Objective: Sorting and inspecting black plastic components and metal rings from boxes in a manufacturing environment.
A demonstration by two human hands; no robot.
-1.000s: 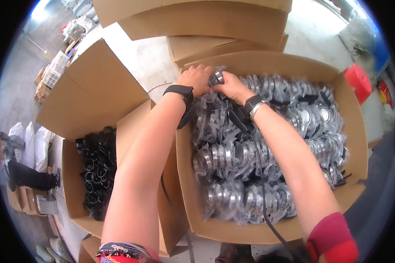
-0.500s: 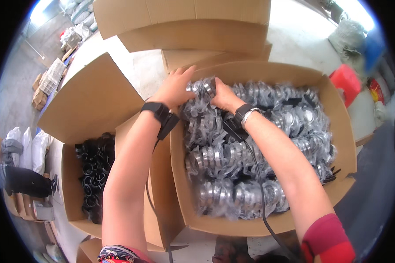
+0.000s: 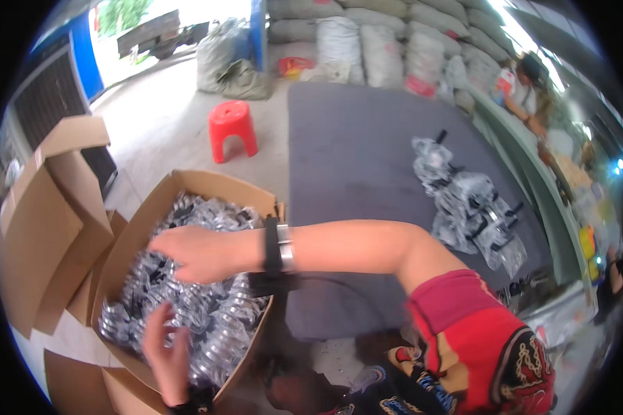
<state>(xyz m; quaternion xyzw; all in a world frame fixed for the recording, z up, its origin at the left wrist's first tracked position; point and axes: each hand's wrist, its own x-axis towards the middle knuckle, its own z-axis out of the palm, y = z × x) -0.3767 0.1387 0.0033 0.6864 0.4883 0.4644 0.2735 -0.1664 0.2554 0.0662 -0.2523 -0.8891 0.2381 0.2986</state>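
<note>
A large cardboard box (image 3: 124,266) at the lower left holds rows of shiny metal rings in clear plastic wrap (image 3: 218,339). My right hand (image 3: 204,254) reaches across from the right, above the wrapped rings. Its fingers point left, slightly blurred and apart, with nothing seen in them. Lower down, near the box's near left side, my left hand (image 3: 165,356) is raised with thumb and fingers spread. It looks empty. Each wrist wears a dark band; a silvery one also circles the right wrist.
Right of the box stands a grey-topped table (image 3: 367,152) bearing more plastic-wrapped pieces (image 3: 471,207). A red stool (image 3: 232,130) is on the floor beyond. Cardboard flaps (image 3: 48,235) rise at the left. Stacked sacks (image 3: 381,55) line the back; a person (image 3: 522,90) sits far right.
The view has swung right, bringing the grey table and red stool into sight. Both hands have come off the wrapped rings at the box's far left corner and moved apart.
</note>
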